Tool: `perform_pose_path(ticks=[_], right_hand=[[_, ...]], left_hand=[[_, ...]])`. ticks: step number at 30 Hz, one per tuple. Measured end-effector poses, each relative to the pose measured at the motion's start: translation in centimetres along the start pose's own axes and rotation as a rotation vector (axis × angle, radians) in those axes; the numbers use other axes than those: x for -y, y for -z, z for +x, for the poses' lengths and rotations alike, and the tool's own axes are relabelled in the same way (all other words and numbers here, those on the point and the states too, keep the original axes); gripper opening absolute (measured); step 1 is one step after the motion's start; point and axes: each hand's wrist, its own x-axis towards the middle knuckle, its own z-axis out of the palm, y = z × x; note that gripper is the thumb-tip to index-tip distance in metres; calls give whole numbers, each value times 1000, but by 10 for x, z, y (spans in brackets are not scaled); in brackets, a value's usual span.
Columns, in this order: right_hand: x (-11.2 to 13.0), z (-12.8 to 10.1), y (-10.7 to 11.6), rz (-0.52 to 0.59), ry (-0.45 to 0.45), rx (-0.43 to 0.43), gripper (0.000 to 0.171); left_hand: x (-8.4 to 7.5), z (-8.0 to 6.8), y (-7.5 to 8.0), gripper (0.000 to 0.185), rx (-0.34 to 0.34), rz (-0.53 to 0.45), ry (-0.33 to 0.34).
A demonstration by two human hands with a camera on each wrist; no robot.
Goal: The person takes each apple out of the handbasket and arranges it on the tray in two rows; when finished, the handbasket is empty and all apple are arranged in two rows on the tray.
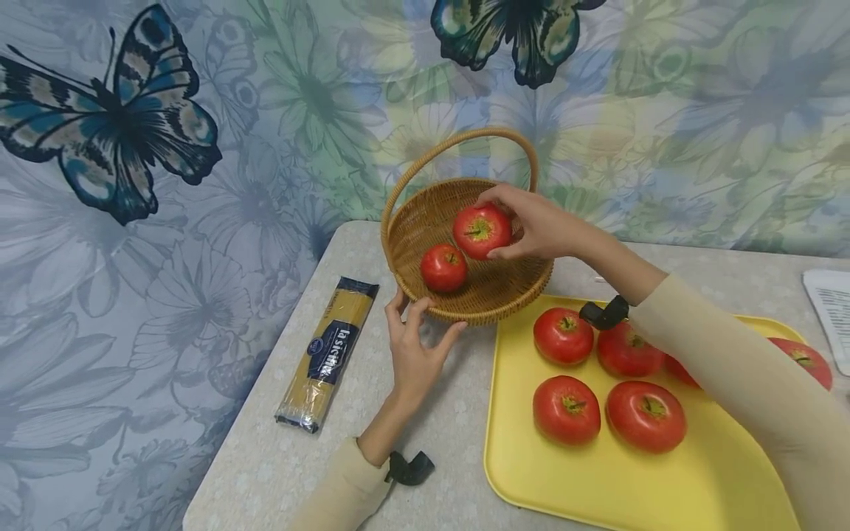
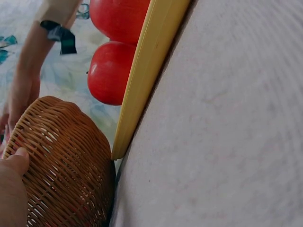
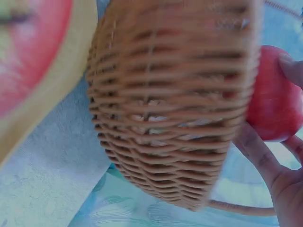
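Apples tray→basket: one in, second in hand over the basket, five left on the tray.

The right hand (image 1: 541,225) gripped an apple (image 1: 482,231) with fingers curled round it, held just above the bowl of the wicker basket (image 1: 425,221), beside the apple (image 1: 443,268) already lying inside. The left hand (image 1: 415,354) steadied the basket's near rim, thumb and fingers pinching the weave. Judged from the layout, roughly a quarter was done: five apples remained on the yellow tray (image 1: 631,487), one partly hidden behind the right sleeve. The tray's corner touched the basket wall in the left wrist view. A spaghetti packet (image 1: 328,354) lay on the desk (image 1: 265,472) left of the basket, apart from it; paper (image 1: 830,310) sat at the far right edge. The basket's handle (image 1: 465,136) arched over the bowl, the only thing near the hand's path.
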Motion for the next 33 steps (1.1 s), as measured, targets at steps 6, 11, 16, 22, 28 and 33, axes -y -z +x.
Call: perform_pose_path(ticks=[6,11,16,22,28,33], right_hand=[[25,-34,5,8,21,-9,75],[39,-69,3,75,-25,-17,76],[42,-106,-1,179,-128,-11,73],[46,-152,0,187,-210,-61,73],[50,-219,6,115,-367,-156,77],[51,-280,8,106,-471,-266,81]], left_hand=[[1,-2,-1,52,7,-2,17],[0,-5,-1,53,12,10,29],[1,-6,0,53,10,5,32],[1,-9,3,51,8,-4,53],[0,-6,3,51,13,-14,40],[-2,-1,0,51,4,-19,17]])
